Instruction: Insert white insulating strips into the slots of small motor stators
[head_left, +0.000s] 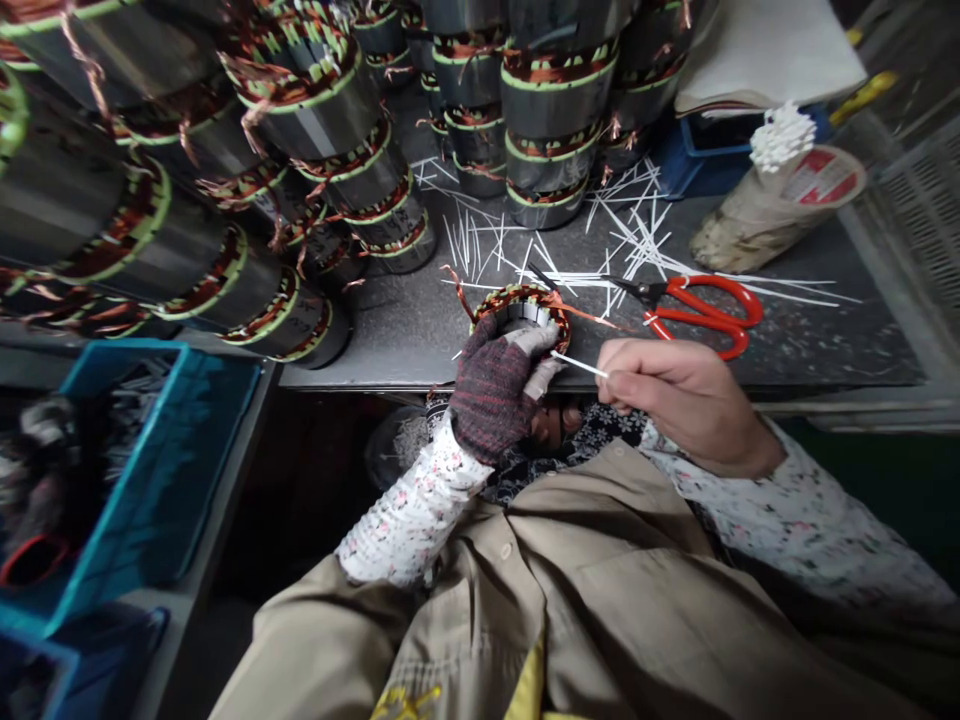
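My left hand (499, 385), in a dark knitted glove with light wrapping on some fingers, is closed on a motor stator (523, 300) at the table's front edge. Copper windings ring the stator's top, and a loose copper lead reaches out to its right. Bare and pinched shut, my right hand (679, 395) holds a thin white stick (579, 364), which looks like a cotton swab. The stick's far tip meets the stator's near right rim, beside my left fingers. Red-handled scissors (705, 305) lie just beyond my right hand.
Tall stacks of stators (555, 130) crowd the back and left. Loose white sticks (637, 235) are scattered behind the scissors. A cardboard tube (772, 205) holding white sticks stands at the right, near a blue bin (705, 150). A teal crate (180, 470) sits at the lower left.
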